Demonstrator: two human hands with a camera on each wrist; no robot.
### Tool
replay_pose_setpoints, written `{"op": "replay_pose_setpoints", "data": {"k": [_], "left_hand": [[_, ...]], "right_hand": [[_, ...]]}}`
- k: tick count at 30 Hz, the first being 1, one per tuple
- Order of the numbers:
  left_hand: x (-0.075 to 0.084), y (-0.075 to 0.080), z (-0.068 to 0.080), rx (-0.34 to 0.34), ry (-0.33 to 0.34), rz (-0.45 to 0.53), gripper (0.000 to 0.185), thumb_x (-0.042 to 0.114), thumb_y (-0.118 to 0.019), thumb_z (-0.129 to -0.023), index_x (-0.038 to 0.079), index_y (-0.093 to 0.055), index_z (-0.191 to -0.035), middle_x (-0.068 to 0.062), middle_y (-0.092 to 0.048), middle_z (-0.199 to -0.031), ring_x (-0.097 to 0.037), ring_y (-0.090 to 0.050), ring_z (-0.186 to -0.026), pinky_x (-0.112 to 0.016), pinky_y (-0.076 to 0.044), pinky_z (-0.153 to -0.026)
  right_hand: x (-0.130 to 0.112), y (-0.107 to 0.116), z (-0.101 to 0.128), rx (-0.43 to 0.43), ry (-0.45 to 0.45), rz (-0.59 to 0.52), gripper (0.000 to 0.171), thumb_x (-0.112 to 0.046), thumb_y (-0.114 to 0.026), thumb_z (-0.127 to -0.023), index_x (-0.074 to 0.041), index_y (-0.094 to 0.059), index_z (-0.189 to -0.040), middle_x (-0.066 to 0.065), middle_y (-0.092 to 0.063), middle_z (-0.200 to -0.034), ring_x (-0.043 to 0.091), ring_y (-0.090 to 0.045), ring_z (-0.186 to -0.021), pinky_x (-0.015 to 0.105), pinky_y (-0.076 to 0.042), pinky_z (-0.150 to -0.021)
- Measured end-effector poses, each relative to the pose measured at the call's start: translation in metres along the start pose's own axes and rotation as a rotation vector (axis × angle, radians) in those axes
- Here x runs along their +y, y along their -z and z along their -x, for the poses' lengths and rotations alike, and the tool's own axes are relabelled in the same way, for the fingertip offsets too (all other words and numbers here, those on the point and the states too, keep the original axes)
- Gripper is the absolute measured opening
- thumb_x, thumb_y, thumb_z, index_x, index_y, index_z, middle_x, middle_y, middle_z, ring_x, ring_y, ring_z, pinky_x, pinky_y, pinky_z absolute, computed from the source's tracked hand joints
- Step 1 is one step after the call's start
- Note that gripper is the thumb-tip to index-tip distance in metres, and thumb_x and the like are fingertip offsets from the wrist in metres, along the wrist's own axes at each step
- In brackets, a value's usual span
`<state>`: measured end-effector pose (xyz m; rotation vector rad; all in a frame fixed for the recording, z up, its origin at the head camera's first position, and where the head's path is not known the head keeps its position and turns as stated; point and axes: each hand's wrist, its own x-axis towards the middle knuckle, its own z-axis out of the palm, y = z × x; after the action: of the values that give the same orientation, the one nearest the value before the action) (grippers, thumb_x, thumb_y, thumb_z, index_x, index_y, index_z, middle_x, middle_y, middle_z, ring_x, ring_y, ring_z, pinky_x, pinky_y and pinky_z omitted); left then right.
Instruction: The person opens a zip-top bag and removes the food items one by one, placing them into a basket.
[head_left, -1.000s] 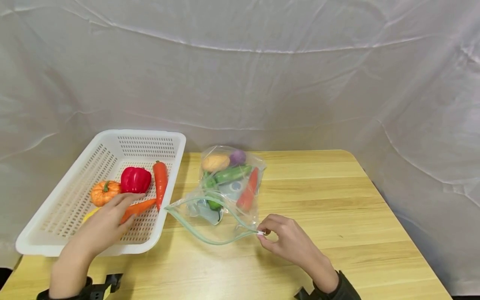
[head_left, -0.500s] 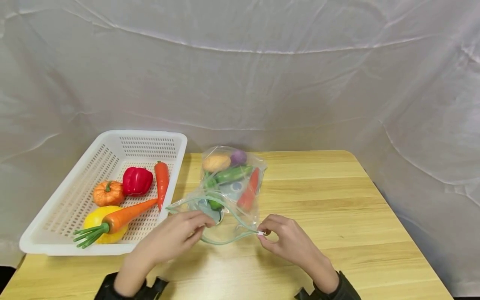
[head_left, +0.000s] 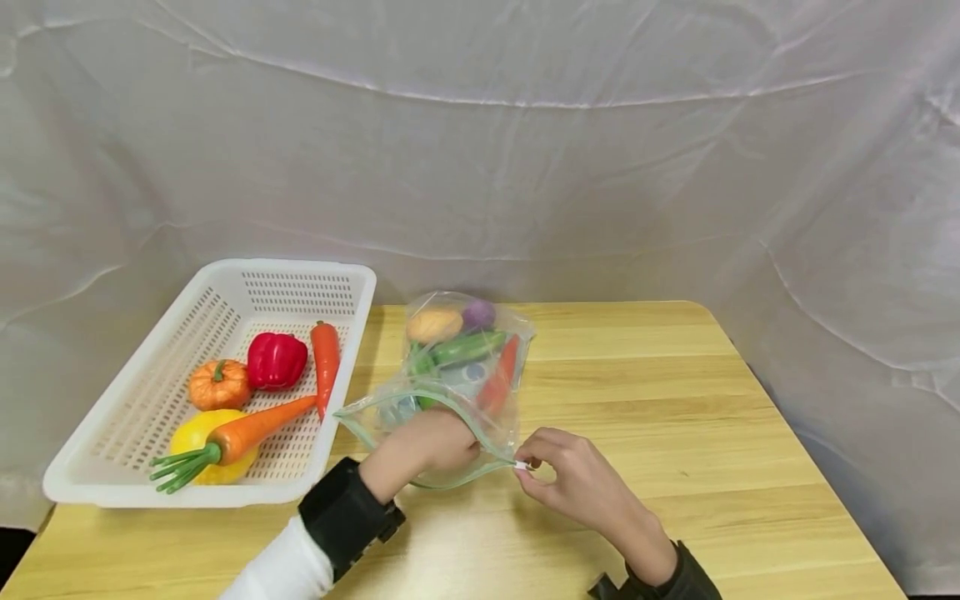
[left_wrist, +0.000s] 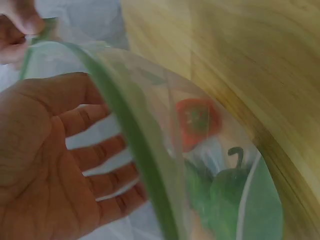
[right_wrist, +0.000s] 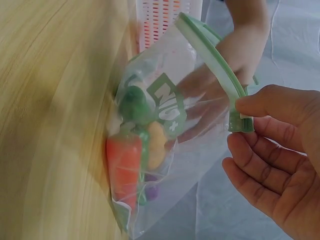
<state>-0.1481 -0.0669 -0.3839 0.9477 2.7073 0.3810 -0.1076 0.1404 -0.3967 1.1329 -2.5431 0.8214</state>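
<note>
A clear zip bag (head_left: 517, 408) with a green-edged mouth lies on the table, its mouth spread wide. Inside are a tan, potato-like piece (head_left: 435, 325), a purple piece (head_left: 478, 314), a long green vegetable (head_left: 468, 347), a red-orange carrot-like piece (head_left: 498, 379) and a green pepper (left_wrist: 227, 197). My left hand (head_left: 435, 442) reaches through the mouth into the bag. In the left wrist view its fingers (left_wrist: 107, 180) are extended and spread, holding nothing. My right hand (head_left: 573, 483) pinches the white slider (head_left: 521, 466) at the bag's right corner between thumb and finger.
Left of the bag stands a white perforated basket (head_left: 60, 479). It holds a small pumpkin (head_left: 219, 385), a red bell pepper (head_left: 276, 361), a yellow lemon-like piece (head_left: 198, 429), a leafy-topped carrot (head_left: 258, 427) and another carrot (head_left: 326, 358). A pale curtain (head_left: 480, 167) hangs behind the table.
My left hand has left the basket, moved right over the bag's mouth and gone inside. The right hand has kept its pinch at the corner without moving.
</note>
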Motion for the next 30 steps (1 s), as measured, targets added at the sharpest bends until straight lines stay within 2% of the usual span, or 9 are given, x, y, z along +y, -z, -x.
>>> {"op": "replay_pose_setpoints", "data": {"k": [2, 6, 9, 11, 17, 20, 22, 27, 30], "left_hand": [[-0.001, -0.003, -0.013, -0.034, 0.067, 0.066, 0.054, 0.024, -0.052, -0.093, 0.010, -0.036, -0.143, -0.010, -0.048, -0.139, -0.021, -0.055, -0.116, -0.032, -0.047, -0.092], [-0.021, -0.031, -0.063, -0.010, 0.084, -0.189, 0.070, 0.024, -0.041, -0.092, 0.003, -0.006, -0.149, -0.015, -0.012, -0.156, -0.028, -0.019, -0.143, -0.039, -0.027, -0.114], [-0.045, -0.061, -0.101, -0.005, 0.087, -0.757, 0.069, 0.026, -0.031, -0.087, -0.003, -0.013, -0.147, -0.019, -0.018, -0.155, -0.029, -0.020, -0.143, -0.042, -0.024, -0.115], [-0.059, -0.079, -0.116, 0.008, 0.123, -0.825, 0.068, 0.031, -0.032, -0.087, 0.002, -0.018, -0.147, -0.015, -0.023, -0.154, -0.029, -0.025, -0.141, -0.045, -0.024, -0.114], [-0.062, -0.092, -0.123, 0.058, 0.114, -0.679, 0.062, 0.022, -0.039, -0.085, 0.003, -0.030, -0.143, -0.013, -0.038, -0.146, -0.029, -0.035, -0.134, -0.044, -0.029, -0.112], [-0.044, -0.074, -0.109, 0.038, 0.070, -1.142, 0.059, 0.019, -0.032, -0.087, 0.000, -0.030, -0.143, -0.015, -0.036, -0.148, -0.027, -0.034, -0.137, -0.035, -0.030, -0.113], [-0.033, -0.059, -0.095, 0.056, 0.115, -0.954, 0.053, 0.019, -0.035, -0.089, 0.003, -0.037, -0.139, -0.011, -0.043, -0.143, -0.023, -0.040, -0.133, -0.033, -0.032, -0.111], [-0.016, -0.029, -0.070, 0.050, 0.193, 0.160, 0.042, 0.018, -0.045, -0.089, 0.003, -0.045, -0.128, -0.010, -0.047, -0.135, -0.024, -0.041, -0.127, -0.042, -0.030, -0.109], [-0.012, -0.020, -0.065, -0.009, 0.207, 0.143, 0.052, 0.016, -0.045, -0.089, 0.000, -0.036, -0.138, -0.013, -0.037, -0.145, -0.027, -0.034, -0.134, -0.044, -0.024, -0.114]], "right_hand": [[0.000, 0.000, 0.000, 0.002, 0.004, 0.004, 0.013, -0.004, -0.072, -0.073, -0.014, -0.066, -0.079, -0.008, -0.061, -0.075, -0.002, -0.051, -0.068, 0.010, -0.043, -0.060], [0.000, -0.001, -0.001, 0.010, 0.016, 0.005, 0.014, -0.004, -0.073, -0.072, -0.014, -0.066, -0.079, -0.008, -0.061, -0.075, -0.002, -0.051, -0.068, 0.009, -0.042, -0.060], [0.000, -0.001, -0.001, 0.012, 0.022, 0.002, 0.014, -0.004, -0.073, -0.072, -0.014, -0.066, -0.079, -0.008, -0.061, -0.075, -0.002, -0.051, -0.068, 0.009, -0.043, -0.060], [0.000, -0.001, -0.002, 0.012, 0.024, 0.000, 0.014, -0.003, -0.073, -0.072, -0.014, -0.066, -0.079, -0.008, -0.061, -0.075, -0.002, -0.051, -0.068, 0.010, -0.043, -0.059], [0.000, -0.001, -0.001, 0.016, 0.030, 0.002, 0.014, -0.003, -0.073, -0.072, -0.013, -0.066, -0.078, -0.008, -0.062, -0.075, 0.002, -0.054, -0.066, 0.011, -0.044, -0.059], [0.000, -0.001, -0.001, 0.019, 0.032, 0.003, 0.014, -0.004, -0.073, -0.071, -0.013, -0.066, -0.078, -0.007, -0.062, -0.075, 0.003, -0.055, -0.066, 0.010, -0.044, -0.060], [0.000, -0.001, -0.001, 0.023, 0.031, 0.007, 0.014, -0.004, -0.074, -0.071, -0.013, -0.066, -0.078, -0.008, -0.062, -0.074, 0.001, -0.054, -0.066, 0.009, -0.043, -0.060], [0.000, -0.001, -0.001, 0.020, 0.024, 0.010, 0.014, -0.004, -0.074, -0.070, -0.014, -0.066, -0.078, -0.008, -0.062, -0.074, -0.002, -0.052, -0.067, 0.010, -0.043, -0.059], [0.000, -0.001, -0.001, 0.010, 0.019, 0.005, 0.014, -0.004, -0.073, -0.071, -0.014, -0.066, -0.078, -0.008, -0.062, -0.074, 0.000, -0.053, -0.067, 0.011, -0.044, -0.059]]}}
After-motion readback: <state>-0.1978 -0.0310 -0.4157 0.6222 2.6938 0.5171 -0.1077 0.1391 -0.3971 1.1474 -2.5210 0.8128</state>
